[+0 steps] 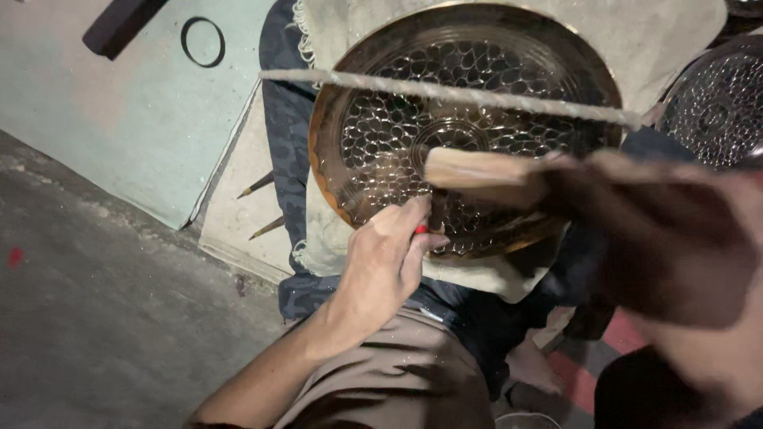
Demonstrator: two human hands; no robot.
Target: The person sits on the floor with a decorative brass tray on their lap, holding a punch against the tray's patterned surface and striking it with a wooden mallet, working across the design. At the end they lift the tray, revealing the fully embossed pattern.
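Note:
A round brass plate [477, 79] with a hammered scale pattern lies on a pale cloth [660, 40] over my lap. My left hand [381, 266] rests at the plate's lower left rim and pinches a small red-tipped tool [420, 229] against the metal. My right hand [668, 238] is blurred and close to the camera; it grips a wooden tool [477, 171] that hangs over the plate's centre. The part of the plate beneath this hand is hidden.
A taut pale cord [445, 91] crosses above the plate. A second patterned plate [715, 103] sits at the right edge. Two pointed metal tools [256, 187] lie left of the cloth. A black ring [203, 41] lies on a green mat [135, 119], with concrete floor [95, 318] beyond it.

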